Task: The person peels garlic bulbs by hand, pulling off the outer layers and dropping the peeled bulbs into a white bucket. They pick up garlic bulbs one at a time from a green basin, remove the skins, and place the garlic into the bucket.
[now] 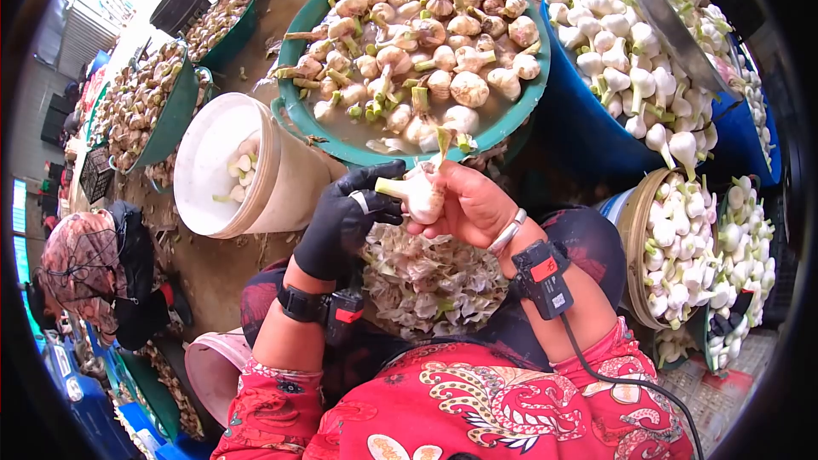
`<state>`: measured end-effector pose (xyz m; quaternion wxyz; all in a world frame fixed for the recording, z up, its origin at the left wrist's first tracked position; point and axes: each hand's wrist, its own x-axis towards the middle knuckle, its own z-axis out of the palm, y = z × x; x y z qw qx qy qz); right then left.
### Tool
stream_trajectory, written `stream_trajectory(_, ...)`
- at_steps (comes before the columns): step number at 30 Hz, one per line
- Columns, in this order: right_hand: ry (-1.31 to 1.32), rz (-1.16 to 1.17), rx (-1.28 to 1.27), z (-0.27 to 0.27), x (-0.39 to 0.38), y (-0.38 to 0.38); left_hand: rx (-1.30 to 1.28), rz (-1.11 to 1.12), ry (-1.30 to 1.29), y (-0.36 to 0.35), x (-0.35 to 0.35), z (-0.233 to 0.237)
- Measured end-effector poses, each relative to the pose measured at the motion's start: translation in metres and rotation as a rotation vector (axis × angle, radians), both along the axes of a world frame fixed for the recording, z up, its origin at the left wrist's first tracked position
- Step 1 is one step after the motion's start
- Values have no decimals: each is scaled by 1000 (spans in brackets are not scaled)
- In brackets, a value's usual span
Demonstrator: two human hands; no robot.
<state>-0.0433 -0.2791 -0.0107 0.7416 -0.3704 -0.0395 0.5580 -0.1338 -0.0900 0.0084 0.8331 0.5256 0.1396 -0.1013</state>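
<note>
A garlic bulb [423, 198] with a cut green stem pointing left is held up between my hands. My bare right hand [474, 203] pinches the bulb from the right, with loose peel and a bit of green stalk standing above its fingers. My left hand [348, 215], in a black glove with a light ring-like band on one finger, closes on the bulb's stem side; its fingertips are partly hidden. Below the hands lies a heap of dry garlic skins [434, 281] between my knees.
Ahead stands a green tub [294, 123] of unpeeled garlic in murky water. A white bucket [192, 166] with a few peeled bulbs is at left. Blue tubs [562, 85] and a bucket [635, 247] of cleaned garlic stand at right. Another person [89, 268] sits at left.
</note>
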Motion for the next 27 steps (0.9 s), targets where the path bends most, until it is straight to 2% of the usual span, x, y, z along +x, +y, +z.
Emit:
stream_trajectory(3,23,-83,-59,5,-2,2,73,67,-59,-11,1,-3)
stream_trajectory(6,-35,-118,-76,11,0,4,48,55,-74,-14,4,16)
stream_trajectory(7,-30,-109,-107,9,1,4,140,57,-103,-12,4,10)
stream_trajectory(10,-23,-208,-139,14,-7,9,141,97,-34,-13,2,5)
stream_trajectory(11,-20,-205,-141,7,-7,10,233,141,-52,-13,3,8)
stream_trajectory(12,-404,-346,-115,-5,-7,12,154,172,-55,-13,4,15)
stream_trajectory(13,-791,-483,-81,-11,-6,15,179,171,-68,-6,6,16)
stream_trajectory(14,-1257,-558,-230,9,-6,9,205,170,-83,1,7,16)
stream_trajectory(15,-1376,-397,-196,15,-7,6,208,175,-86,4,6,15)
stream_trajectory(16,-1490,-232,-159,17,-11,4,383,180,-179,7,7,14)
stream_trajectory(17,-1405,-15,-124,3,-18,5,558,181,-270,9,7,13)
stream_trajectory(18,-1248,205,-241,-9,-25,6,560,182,-270,9,7,12)
stream_trajectory(20,-1625,-91,-375,-27,-29,6,137,250,-129,6,7,9)
stream_trajectory(22,-1496,-380,-363,-8,-9,3,151,241,-118,-2,8,15)
stream_trajectory(23,-1329,-442,-472,8,-7,3,177,226,-125,-3,8,14)
stream_trajectory(24,-1147,-516,-440,23,-9,4,206,207,-131,-4,8,13)
stream_trajectory(27,-1106,-490,-370,16,-9,5,344,127,-158,-7,10,11)
